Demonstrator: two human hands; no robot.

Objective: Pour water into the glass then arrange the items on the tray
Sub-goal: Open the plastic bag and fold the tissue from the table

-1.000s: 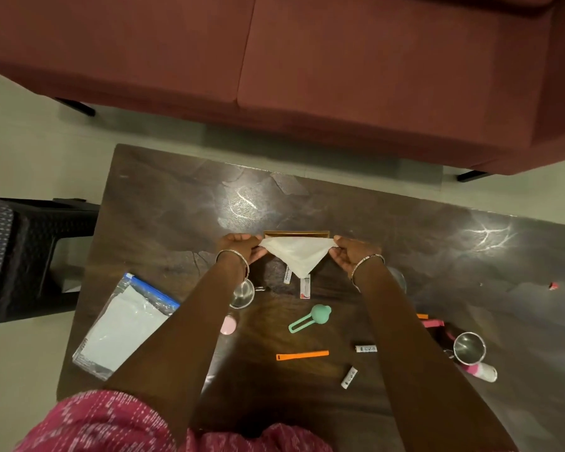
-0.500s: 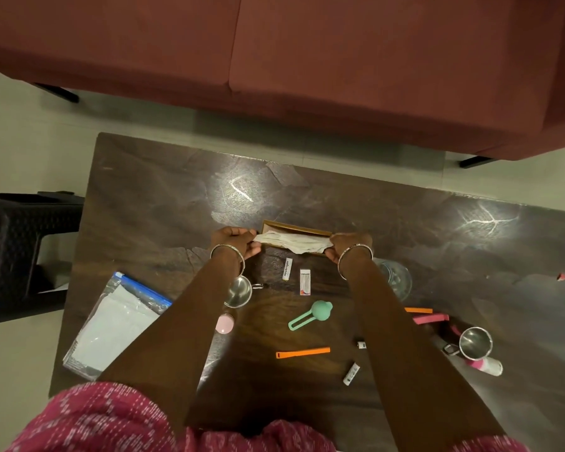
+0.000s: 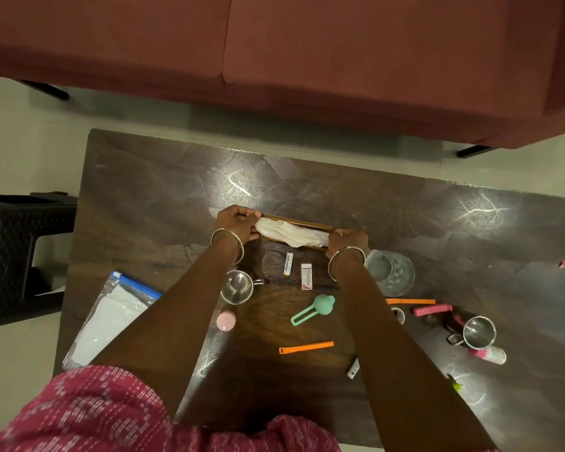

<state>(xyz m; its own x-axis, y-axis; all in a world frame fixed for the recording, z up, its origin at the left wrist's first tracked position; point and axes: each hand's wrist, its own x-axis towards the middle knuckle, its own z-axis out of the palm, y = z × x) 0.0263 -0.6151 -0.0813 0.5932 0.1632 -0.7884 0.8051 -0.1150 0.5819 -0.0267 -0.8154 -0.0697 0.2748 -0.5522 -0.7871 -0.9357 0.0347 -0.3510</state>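
White cloth (image 3: 291,234), its ends pinched by left hand (image 3: 237,223) and right hand (image 3: 348,239), lies over the tray (image 3: 307,223). This looks like the tray-lining step; next it needs flattening.

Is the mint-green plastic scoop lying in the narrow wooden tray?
No, the mint-green plastic scoop lies on the dark table, apart from the narrow wooden tray.

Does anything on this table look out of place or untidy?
Yes. The white cloth lies crumpled across the small wooden tray, left hand and right hand pinching its ends. Beside the right steel cup, a pink-and-white bottle seems tipped over.
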